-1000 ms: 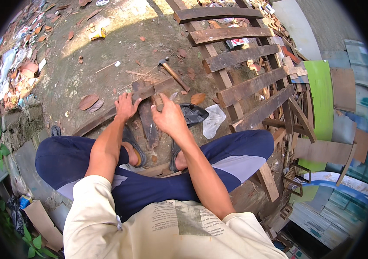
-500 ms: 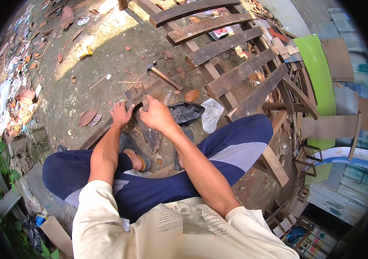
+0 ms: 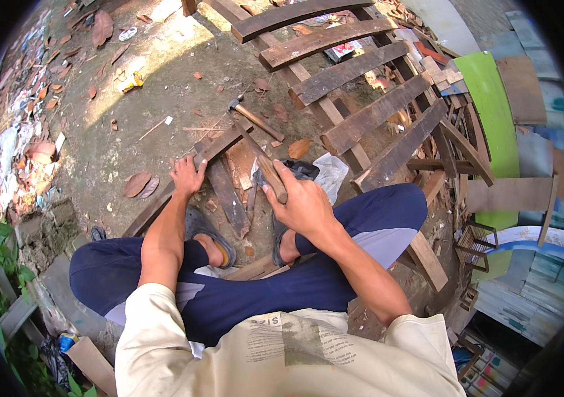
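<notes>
Ahead of me lies a slatted wooden frame [image 3: 361,99]; a green board [image 3: 494,112] beside it; a yellow can [image 3: 130,81] on the dirt.

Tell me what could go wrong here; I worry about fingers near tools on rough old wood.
The left hand presses on the plank close to where the tool, gripped by the right hand, bears on the wood; a slip could catch the fingers. The feet in open sandals sit right under the plank, so a dropped tool or splintered piece might hit them.

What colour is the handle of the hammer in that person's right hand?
Light brown wood, seen in the head view: the hammer gripped by the right hand.
</notes>
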`<state>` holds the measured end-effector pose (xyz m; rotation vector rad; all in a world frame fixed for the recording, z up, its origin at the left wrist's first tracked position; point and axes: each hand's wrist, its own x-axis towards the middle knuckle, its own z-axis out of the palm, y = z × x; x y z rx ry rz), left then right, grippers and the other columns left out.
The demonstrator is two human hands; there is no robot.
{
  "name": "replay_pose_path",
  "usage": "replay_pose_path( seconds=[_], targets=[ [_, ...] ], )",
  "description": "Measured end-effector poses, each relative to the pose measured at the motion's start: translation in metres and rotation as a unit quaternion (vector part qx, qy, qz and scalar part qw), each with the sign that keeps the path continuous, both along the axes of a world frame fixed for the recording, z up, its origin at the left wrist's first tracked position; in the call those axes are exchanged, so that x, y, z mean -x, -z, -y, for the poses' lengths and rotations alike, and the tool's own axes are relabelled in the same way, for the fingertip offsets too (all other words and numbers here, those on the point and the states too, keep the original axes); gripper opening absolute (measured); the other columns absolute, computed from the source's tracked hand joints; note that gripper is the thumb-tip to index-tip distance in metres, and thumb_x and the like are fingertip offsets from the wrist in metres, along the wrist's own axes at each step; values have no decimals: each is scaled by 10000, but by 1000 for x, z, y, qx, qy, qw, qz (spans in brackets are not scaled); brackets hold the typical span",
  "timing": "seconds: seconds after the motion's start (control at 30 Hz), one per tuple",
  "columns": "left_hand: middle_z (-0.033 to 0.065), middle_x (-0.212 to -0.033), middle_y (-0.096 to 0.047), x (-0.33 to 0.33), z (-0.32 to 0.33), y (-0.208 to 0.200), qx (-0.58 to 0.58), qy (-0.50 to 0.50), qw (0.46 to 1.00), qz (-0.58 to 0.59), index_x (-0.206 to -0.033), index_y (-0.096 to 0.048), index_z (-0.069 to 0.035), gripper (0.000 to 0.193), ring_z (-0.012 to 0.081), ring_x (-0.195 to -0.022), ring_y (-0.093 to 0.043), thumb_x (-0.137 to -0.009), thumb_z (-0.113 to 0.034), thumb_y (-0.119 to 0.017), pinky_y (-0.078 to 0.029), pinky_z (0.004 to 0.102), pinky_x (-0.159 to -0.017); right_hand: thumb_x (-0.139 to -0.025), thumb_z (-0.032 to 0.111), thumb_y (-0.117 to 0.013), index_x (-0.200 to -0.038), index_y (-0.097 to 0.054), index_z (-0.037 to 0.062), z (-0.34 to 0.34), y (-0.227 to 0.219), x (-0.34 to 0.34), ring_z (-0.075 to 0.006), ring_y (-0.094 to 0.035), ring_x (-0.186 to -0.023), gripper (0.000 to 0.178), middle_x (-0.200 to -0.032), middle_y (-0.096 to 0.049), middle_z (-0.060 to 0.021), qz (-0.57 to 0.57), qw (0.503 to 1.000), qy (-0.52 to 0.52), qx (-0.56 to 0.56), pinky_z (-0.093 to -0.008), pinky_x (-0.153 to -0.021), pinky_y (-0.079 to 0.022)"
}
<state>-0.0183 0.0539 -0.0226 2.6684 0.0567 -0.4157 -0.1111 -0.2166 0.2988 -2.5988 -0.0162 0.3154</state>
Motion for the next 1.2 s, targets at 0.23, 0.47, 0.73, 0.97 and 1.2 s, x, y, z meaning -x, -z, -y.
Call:
replay_pose_path(
  seconds=[0.23, 0.47, 0.73, 0.97, 1.2],
  targets=[
    [192, -1490, -448, 7, -6, -3, -7, -3, 999, -32, -1493, -489, -94, 721, 365, -1483, -318, -1009, -629, -500, -162, 625, -1204, -849, 202, -728, -1524, -451, 20, 13, 81, -43, -427, -726, -766, 752, -904, -734, -244, 48, 989, -104, 91, -513, -676, -591],
    [233, -1574, -360, 6, -1, -15, -9, 35, 996, -86, -1553, -406, -88, 898, 412, -1549, -207, -945, -738, -526, -115, 644, -1217, -941, 162, -667, -1589, -378, 99, 96, 211, -52, -368, -681, -997, 712, -1008, -709, -187, 22, 962, -134, 237, -484, -909, -534],
    [224, -1556, -360, 6, -13, -6, 1, 64, 996, -65, -1543, -392, -103, 947, 438, -1534, -227, -832, -620, -745, -149, 650, -1212, -971, 97, -605, -1701, -64, 241, 164, 285, -16, -365, -631, -1140, 920, -1197, -665, -185, -169, 896, -74, 405, -453, -1066, -466],
    [211, -1552, -367, 4, -13, -7, -4, 64, 996, -59, -1535, -395, -114, 867, 443, -1532, -233, -834, -421, -801, -160, 644, -1216, -1016, 211, -567, -1601, -318, 153, 143, 299, -14, -338, -611, -1256, 638, -1334, -639, -190, -243, 873, -19, 423, -429, -1009, -502],
    [197, -1525, -386, 8, -13, -6, -28, 69, 996, -45, -1528, -385, -132, 829, 447, -1514, -259, -852, -380, -796, -198, 641, -1198, -1036, 349, -544, -1104, -603, 23, 52, 262, -19, -484, -690, -956, 339, -1025, -710, -288, -153, 988, 18, 6, -591, -846, -536]
  ],
)
